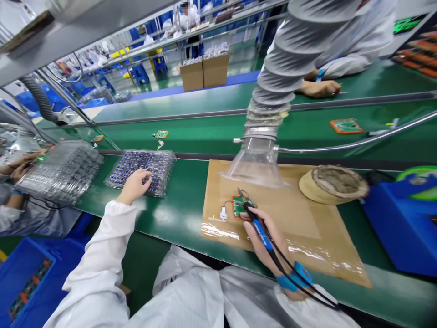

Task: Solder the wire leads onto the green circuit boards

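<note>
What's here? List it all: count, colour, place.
Sheet: one, brown, on the green bench
Circuit board: one, green and orange, on the sheet
Connector: one, white, beside board
Corded tool: one, blue and black, at the board
Ring: one, tan, sheet's far right
Box: one, blue, far right
Hoses: two or more, grey, centre, left
Near trays: one stack, clear and blue, left
Far trays: one stack, clear, far left
Far boards: three or more, green and orange, far strip
Bin: one or more, blue, lower left
Cartons: two, brown, background
Stools: several, blue, background
Coworkers: several, white garments, around
Wristband: one, blue, right wrist
Left hand: one, bare, at near trays
Right hand: one, bare, holding the tool
</note>
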The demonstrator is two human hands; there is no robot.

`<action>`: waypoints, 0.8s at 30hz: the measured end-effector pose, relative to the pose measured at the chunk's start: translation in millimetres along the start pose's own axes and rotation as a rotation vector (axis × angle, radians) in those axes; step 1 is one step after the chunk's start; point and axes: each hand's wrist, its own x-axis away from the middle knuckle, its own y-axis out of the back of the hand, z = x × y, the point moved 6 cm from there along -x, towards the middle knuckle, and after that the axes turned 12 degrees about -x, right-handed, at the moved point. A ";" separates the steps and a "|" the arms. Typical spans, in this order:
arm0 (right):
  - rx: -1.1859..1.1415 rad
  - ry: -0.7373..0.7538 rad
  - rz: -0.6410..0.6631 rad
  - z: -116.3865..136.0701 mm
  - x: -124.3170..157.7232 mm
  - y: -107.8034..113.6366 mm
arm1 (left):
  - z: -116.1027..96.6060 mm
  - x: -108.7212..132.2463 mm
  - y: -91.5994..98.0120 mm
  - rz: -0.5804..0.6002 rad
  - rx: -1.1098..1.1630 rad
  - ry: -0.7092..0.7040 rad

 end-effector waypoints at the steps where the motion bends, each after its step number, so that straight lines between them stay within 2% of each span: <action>1: 0.003 -0.001 0.001 -1.0 -0.2 0.3 | -0.5 -1.5 -0.1 -0.004 0.007 0.004; 5: 0.011 -0.003 -0.018 -3.3 -0.6 1.8 | -0.2 -6.5 -1.4 0.000 0.080 -0.001; 8: 0.011 0.016 -0.046 -0.5 0.0 2.8 | -2.0 -8.4 5.1 -0.059 0.165 0.032; 11: -0.001 0.005 -0.082 2.3 1.5 4.7 | -19.8 -4.6 14.1 -0.137 0.491 0.160; 13: -0.032 0.015 -0.121 7.4 3.0 6.8 | -55.9 0.4 10.1 -0.052 0.808 0.190; 15: -0.097 0.043 -0.152 17.3 4.6 7.8 | -112.6 7.5 -2.0 0.181 1.047 0.143; 17: -0.187 0.065 -0.155 31.1 5.5 6.0 | -170.5 17.2 -15.3 0.399 1.164 0.124; 19: -0.286 0.091 -0.138 46.8 4.5 2.2 | -218.6 25.1 -25.8 0.534 1.229 0.101; 21: -0.384 0.075 -0.139 57.1 1.5 -0.8 | -251.8 29.1 -33.9 0.604 1.265 0.082; 24: -0.494 0.049 -0.185 61.9 -3.5 -0.8 | -277.5 29.7 -42.5 0.664 1.286 0.068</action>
